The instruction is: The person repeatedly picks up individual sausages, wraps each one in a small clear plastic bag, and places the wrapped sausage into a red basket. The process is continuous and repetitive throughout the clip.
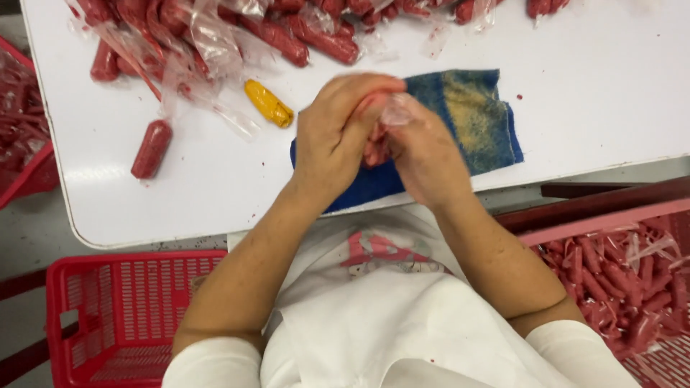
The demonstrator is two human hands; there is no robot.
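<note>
Above a blue cloth (460, 118) on the white counter (215, 187), left hand (334, 136) and right hand (424, 147) close their grip together around a red sausage (374, 147), its long axis hidden.

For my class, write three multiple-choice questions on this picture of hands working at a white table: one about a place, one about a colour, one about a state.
1. Where does the blue cloth lie?
A. on the white table, under the hands
B. in a basket
C. on the floor

2. What colour is the lone piece left of the hands?
A. green
B. yellow
C. black

3. How are the left hand and right hand?
A. far apart
B. flat on the table
C. pressed together around a small red piece

Answers: 1 A, the cloth shows beneath both hands; 2 B, it stands out among red sausages; 3 C, fingers overlap.
</note>
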